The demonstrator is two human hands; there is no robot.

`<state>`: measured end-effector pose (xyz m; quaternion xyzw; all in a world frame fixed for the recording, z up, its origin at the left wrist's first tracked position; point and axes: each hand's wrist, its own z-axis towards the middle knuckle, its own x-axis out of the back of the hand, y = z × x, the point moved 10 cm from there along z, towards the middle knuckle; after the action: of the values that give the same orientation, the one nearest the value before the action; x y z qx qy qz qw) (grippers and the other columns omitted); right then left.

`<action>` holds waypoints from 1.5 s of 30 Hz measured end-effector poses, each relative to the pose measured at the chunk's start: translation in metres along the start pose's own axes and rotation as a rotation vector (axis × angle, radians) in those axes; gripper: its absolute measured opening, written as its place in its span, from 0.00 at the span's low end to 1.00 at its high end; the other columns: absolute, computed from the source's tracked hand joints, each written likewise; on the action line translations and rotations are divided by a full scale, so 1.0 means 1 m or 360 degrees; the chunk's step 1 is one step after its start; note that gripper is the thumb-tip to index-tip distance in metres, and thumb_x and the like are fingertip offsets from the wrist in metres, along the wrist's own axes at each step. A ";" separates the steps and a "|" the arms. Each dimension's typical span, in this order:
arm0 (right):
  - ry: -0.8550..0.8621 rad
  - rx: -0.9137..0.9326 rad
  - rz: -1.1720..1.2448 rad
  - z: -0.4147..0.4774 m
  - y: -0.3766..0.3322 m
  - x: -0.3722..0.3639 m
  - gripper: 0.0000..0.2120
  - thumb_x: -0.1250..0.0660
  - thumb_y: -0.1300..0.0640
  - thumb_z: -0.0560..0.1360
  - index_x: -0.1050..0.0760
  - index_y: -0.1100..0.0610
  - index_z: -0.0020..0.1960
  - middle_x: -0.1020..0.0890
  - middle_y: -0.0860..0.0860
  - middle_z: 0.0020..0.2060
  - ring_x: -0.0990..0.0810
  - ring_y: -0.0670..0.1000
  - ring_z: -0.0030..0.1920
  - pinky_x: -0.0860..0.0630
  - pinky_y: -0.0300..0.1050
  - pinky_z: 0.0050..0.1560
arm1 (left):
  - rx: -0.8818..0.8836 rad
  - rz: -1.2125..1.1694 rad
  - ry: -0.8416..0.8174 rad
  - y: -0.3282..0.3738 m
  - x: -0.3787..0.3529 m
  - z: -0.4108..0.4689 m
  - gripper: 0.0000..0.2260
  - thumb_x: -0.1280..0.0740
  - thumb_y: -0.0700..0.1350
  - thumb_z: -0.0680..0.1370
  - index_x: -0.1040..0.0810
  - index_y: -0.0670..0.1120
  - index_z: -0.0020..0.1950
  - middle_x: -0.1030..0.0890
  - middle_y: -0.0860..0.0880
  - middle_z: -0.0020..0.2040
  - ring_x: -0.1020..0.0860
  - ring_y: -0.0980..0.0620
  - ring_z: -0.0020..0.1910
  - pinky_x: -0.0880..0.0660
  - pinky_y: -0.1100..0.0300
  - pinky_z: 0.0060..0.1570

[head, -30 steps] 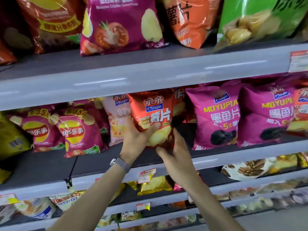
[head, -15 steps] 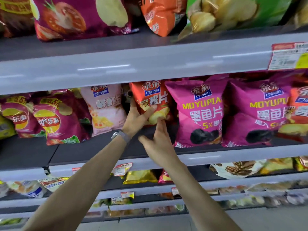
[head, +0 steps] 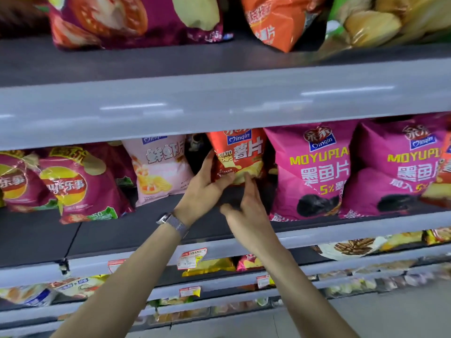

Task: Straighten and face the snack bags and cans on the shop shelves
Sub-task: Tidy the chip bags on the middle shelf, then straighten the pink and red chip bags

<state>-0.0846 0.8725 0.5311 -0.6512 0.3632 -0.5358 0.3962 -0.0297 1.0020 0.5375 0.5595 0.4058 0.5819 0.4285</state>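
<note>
The red chip bag (head: 238,156) is standing on the middle shelf (head: 151,230), just left of the magenta bag (head: 314,172). The left hand (head: 207,189) is pinching its lower left edge; the right hand (head: 246,208) fingers (head: 247,181) are touching its bottom, loosely spread. It is probably light, puffy and slippery, so gripping the sealed edges seems best.

Both arms reach forward, left hand (head: 207,189) curled in a grip, right hand (head: 246,211) loosely spread

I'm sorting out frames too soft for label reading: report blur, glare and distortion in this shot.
Head view: motion blur smears the top-shelf bags, worst on the green bag; streaks of lamp glare lie on the grey shelf edge; wide-angle bowing bends the shelf lines; the red chip bag between both hands stays readable.
</note>
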 end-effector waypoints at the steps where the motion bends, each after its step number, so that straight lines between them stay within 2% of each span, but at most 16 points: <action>1: 0.0014 -0.0029 -0.0016 0.000 0.001 -0.001 0.46 0.32 0.53 0.77 0.56 0.48 0.85 0.50 0.48 0.84 0.46 0.53 0.82 0.43 0.57 0.81 | 0.0000 0.0009 -0.0040 0.000 0.001 0.000 0.37 0.27 0.61 0.74 0.38 0.61 0.81 0.20 0.59 0.69 0.23 0.56 0.71 0.29 0.44 0.74; 6: 0.0143 -0.0063 -0.0137 -0.002 0.001 -0.001 0.46 0.30 0.54 0.76 0.55 0.50 0.85 0.48 0.50 0.84 0.44 0.54 0.82 0.42 0.51 0.80 | 0.0033 0.0142 -0.0179 -0.004 0.010 -0.002 0.36 0.29 0.63 0.76 0.38 0.60 0.82 0.21 0.60 0.71 0.24 0.58 0.71 0.30 0.46 0.76; 9: 0.0183 -0.0045 -0.0180 -0.006 0.001 -0.001 0.46 0.30 0.53 0.75 0.54 0.49 0.85 0.45 0.50 0.83 0.42 0.53 0.81 0.40 0.52 0.80 | -0.0037 0.0489 -0.0246 0.004 0.014 -0.010 0.31 0.30 0.53 0.82 0.39 0.55 0.83 0.23 0.56 0.72 0.23 0.54 0.70 0.29 0.51 0.74; 12: 0.0197 0.0025 -0.0324 -0.011 0.000 -0.002 0.43 0.29 0.54 0.76 0.48 0.53 0.84 0.42 0.51 0.82 0.42 0.52 0.80 0.41 0.46 0.79 | -0.0053 0.0794 -0.0258 0.008 0.020 -0.027 0.28 0.32 0.50 0.83 0.36 0.54 0.82 0.22 0.50 0.71 0.22 0.48 0.69 0.30 0.59 0.66; 14: 0.0195 0.0074 -0.0392 -0.014 -0.003 -0.001 0.38 0.30 0.54 0.76 0.42 0.54 0.83 0.35 0.52 0.79 0.36 0.53 0.77 0.37 0.46 0.77 | -0.0093 0.0944 -0.0240 0.012 0.026 -0.041 0.24 0.32 0.49 0.83 0.30 0.54 0.79 0.18 0.47 0.67 0.20 0.46 0.65 0.27 0.57 0.63; 17: 0.0193 0.0134 -0.0499 -0.017 -0.008 -0.003 0.31 0.30 0.53 0.77 0.33 0.54 0.78 0.26 0.52 0.72 0.27 0.54 0.71 0.29 0.50 0.72 | -0.0098 0.0986 -0.0197 0.017 0.036 -0.061 0.19 0.33 0.49 0.82 0.24 0.57 0.73 0.16 0.50 0.61 0.18 0.46 0.59 0.21 0.51 0.59; 21: 0.0136 0.0273 -0.0763 -0.029 -0.017 -0.006 0.29 0.32 0.48 0.78 0.32 0.51 0.77 0.23 0.50 0.70 0.27 0.53 0.70 0.27 0.48 0.68 | 0.0070 0.1158 -0.0145 0.020 0.045 -0.087 0.24 0.43 0.62 0.76 0.29 0.62 0.72 0.17 0.52 0.64 0.19 0.41 0.60 0.21 0.45 0.57; 24: 0.0088 0.0379 -0.0889 -0.046 -0.026 0.006 0.28 0.33 0.45 0.79 0.33 0.49 0.77 0.24 0.49 0.70 0.28 0.52 0.71 0.28 0.49 0.67 | 0.0210 0.1320 -0.0067 0.022 0.046 -0.108 0.22 0.38 0.60 0.79 0.31 0.64 0.74 0.20 0.51 0.69 0.21 0.39 0.64 0.22 0.46 0.58; 29: 0.0074 0.0476 -0.1065 -0.076 -0.025 0.058 0.22 0.37 0.41 0.81 0.28 0.44 0.72 0.19 0.46 0.64 0.21 0.53 0.63 0.24 0.52 0.58 | 0.0335 0.1461 0.0022 0.040 0.013 -0.135 0.22 0.37 0.61 0.82 0.32 0.63 0.76 0.22 0.50 0.71 0.22 0.39 0.66 0.24 0.46 0.60; 32: 0.0219 0.0561 -0.1213 -0.094 -0.018 0.101 0.18 0.38 0.40 0.80 0.25 0.44 0.67 0.16 0.47 0.56 0.18 0.55 0.56 0.24 0.51 0.49 | 0.0323 0.1506 0.0074 0.058 -0.023 -0.143 0.21 0.38 0.59 0.83 0.31 0.61 0.76 0.22 0.48 0.70 0.22 0.38 0.66 0.24 0.47 0.59; 35: 0.0358 0.0621 -0.1356 -0.108 -0.005 0.143 0.17 0.39 0.40 0.78 0.22 0.47 0.59 0.15 0.47 0.47 0.17 0.55 0.48 0.27 0.48 0.40 | 0.0233 0.1537 0.0159 0.082 -0.063 -0.152 0.20 0.38 0.59 0.83 0.29 0.60 0.75 0.20 0.48 0.67 0.21 0.39 0.63 0.23 0.48 0.54; 38: 0.0484 0.0594 -0.1316 -0.115 0.016 0.190 0.16 0.35 0.42 0.77 0.21 0.46 0.61 0.14 0.47 0.48 0.15 0.55 0.47 0.23 0.48 0.40 | 0.0181 0.1571 0.0254 0.100 -0.100 -0.158 0.21 0.39 0.59 0.83 0.30 0.58 0.75 0.19 0.50 0.65 0.20 0.41 0.63 0.23 0.49 0.53; 42: 0.0577 0.0425 -0.1212 -0.111 0.056 0.245 0.15 0.34 0.43 0.78 0.21 0.47 0.62 0.15 0.49 0.47 0.16 0.57 0.48 0.26 0.48 0.38 | 0.0181 0.1557 0.0325 0.112 -0.137 -0.161 0.21 0.40 0.60 0.83 0.29 0.56 0.75 0.19 0.50 0.64 0.20 0.43 0.63 0.24 0.50 0.51; 45: 0.0648 0.0367 -0.1078 -0.102 0.081 0.282 0.17 0.33 0.44 0.78 0.22 0.47 0.64 0.15 0.50 0.52 0.17 0.57 0.47 0.22 0.50 0.39 | 0.0198 0.1451 0.0363 0.114 -0.151 -0.157 0.24 0.39 0.60 0.83 0.32 0.57 0.78 0.19 0.50 0.66 0.20 0.43 0.62 0.22 0.49 0.49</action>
<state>-0.1432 0.5725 0.5844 -0.5659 0.1367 -0.7910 0.1879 -0.1905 0.8251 0.5931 0.6378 0.1973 0.7429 0.0477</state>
